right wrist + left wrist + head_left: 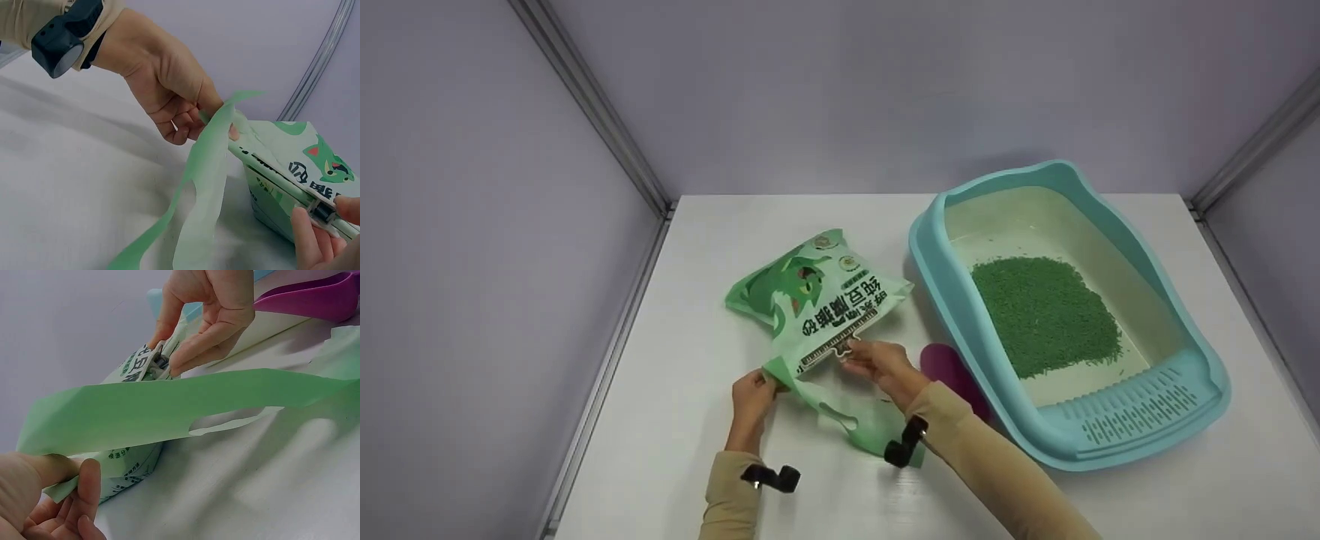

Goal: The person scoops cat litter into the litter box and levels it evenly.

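Note:
A green and white bag of cat litter point(817, 285) lies on the table, printed with a cartoon cat. My left hand point(751, 401) pinches the bag's near left corner, where a long green strip point(140, 410) hangs partly torn from the edge. At the middle of that edge, my right hand point(885, 367) pinches a small dark and clear piece point(322, 212), fingers on both sides of it in the right wrist view. The strip, with an oval handle hole, trails over the table below my right hand.
Right of the bag stands a blue litter box point(979, 345) with green pellets point(1042, 315) spread inside. A purple scoop point(949, 367) lies against its left side, partly behind my right wrist. Grey walls border the white table point(660, 435).

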A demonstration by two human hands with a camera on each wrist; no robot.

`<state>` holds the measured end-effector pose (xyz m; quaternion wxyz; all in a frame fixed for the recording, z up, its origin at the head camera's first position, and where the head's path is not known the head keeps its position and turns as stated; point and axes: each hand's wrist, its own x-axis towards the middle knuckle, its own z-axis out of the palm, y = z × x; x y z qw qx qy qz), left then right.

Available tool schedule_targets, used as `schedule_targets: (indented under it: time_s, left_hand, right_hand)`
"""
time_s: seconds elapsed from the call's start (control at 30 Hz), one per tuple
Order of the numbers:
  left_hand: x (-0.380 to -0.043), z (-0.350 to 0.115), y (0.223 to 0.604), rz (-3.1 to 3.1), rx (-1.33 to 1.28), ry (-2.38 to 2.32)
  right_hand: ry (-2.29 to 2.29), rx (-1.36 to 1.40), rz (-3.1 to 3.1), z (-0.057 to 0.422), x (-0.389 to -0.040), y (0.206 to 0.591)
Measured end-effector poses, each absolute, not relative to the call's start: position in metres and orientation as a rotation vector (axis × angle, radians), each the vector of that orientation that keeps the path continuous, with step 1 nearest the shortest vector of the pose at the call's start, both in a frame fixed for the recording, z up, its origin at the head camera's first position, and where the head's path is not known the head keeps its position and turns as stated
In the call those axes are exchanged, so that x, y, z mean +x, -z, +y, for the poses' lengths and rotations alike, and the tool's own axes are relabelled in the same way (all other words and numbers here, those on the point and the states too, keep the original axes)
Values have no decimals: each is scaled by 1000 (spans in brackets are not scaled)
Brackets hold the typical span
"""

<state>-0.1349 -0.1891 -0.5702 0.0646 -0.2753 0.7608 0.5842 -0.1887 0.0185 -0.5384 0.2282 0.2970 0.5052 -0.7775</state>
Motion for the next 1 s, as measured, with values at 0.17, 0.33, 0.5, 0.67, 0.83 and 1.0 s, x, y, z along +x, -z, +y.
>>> schedule_targets:
  time_s: [0.17,0.33,0.5,0.67,0.83,1.0]
  left_hand:
    - [-134,-189,571,2280,-852,-1777]
    - [-135,-188,572,2278,-852,-1770]
    - [-135,-189,572,2283,-853,-1770]
    - [-135,-189,572,2258,-844,-1807]
    - [-133,-192,573,2232,-804,-1820]
    - [-132,-199,569,2279,-724,-1773]
  right_hand:
    - [2106,782,1393,21,-188,540]
    - [2106,791,1382,21,-189,541]
    - [2085,780,1388,21,-188,542]
    - [2047,789,1407,22,-189,543]
    - [1999,779,1446,23,-186,544]
    - [1919,746,1554,27,-181,540]
